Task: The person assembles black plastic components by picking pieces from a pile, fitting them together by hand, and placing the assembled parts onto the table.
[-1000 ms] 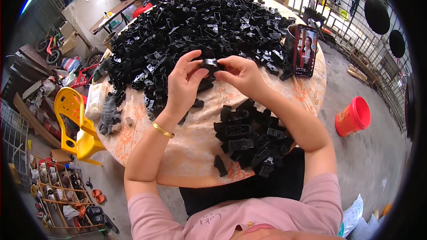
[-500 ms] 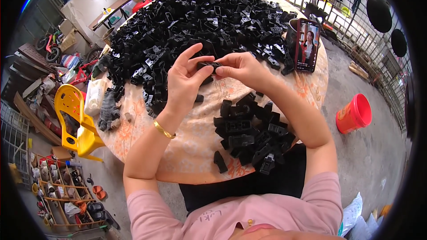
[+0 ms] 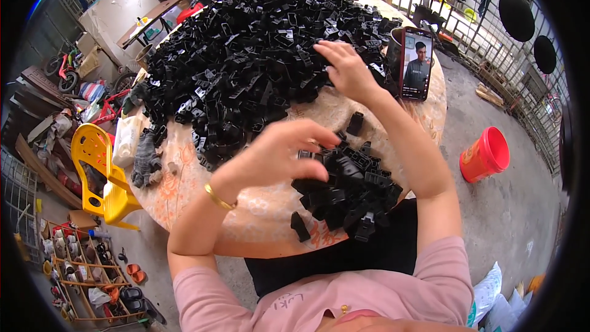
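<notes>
While right hand (image 3: 347, 71) spreads on big pile (image 3: 246, 55) | left hand (image 3: 283, 150) half-curled over small pile (image 3: 347, 187), grip unclear

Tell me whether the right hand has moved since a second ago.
Yes. The right hand has gone from mid-table up to the big black pile, nearer the phone.

Pink short-sleeved top, faint lettering and small gold button at chest. Thin gold bangle (image 3: 219, 197) on left wrist. Black garment over lap. 2 bare forearms, left hand (image 3: 279, 150), right hand (image 3: 345, 69) ungloved.
</notes>
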`<state>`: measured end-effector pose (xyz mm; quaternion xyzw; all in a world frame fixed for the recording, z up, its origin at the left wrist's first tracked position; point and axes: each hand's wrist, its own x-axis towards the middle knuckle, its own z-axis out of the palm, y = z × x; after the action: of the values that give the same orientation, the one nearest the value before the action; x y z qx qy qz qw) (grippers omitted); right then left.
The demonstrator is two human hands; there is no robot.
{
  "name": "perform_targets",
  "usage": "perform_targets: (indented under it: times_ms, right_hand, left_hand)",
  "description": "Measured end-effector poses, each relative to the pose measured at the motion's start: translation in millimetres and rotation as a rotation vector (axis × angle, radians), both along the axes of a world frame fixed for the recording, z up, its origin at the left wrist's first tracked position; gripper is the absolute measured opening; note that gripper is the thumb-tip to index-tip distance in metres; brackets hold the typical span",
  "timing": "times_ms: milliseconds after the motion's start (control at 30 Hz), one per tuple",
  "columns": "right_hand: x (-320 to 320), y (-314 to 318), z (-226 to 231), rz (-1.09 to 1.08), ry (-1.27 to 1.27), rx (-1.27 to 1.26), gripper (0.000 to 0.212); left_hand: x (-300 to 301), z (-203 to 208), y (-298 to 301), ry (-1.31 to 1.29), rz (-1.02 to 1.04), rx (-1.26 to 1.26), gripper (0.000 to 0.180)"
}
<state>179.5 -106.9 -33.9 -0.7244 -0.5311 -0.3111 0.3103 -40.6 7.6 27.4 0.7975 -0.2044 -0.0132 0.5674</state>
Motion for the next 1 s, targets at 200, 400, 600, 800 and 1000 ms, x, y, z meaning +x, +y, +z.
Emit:
perform_targets:
  times_ms: [200,400,600,800,1000]
  right_hand:
    - [-11,22,-8,-0.06,-0.096,-0.113,0.035]
    - [-17,23,-8,0.039,0.125,0.032,0.012]
    - [-37,20,11,0.228,0.45,0.339,0.037]
    - [-75,15,17,0.611,1.125,0.295,0.043]
    - [-86,14,18,0.618,1.069,0.278,0.043]
  left_hand:
    - [-2,2,64,-0.206,0.511,1.081,0.025]
    - [11,-10,68,-0.13,0.456,1.155,0.017]
    - [16,-16,59,-0.264,0.426,1.14,0.013]
    - [28,-9,50,-0.149,0.71,0.1,0.02]
    - [30,-17,37,-0.147,0.636,-0.328,0.027]
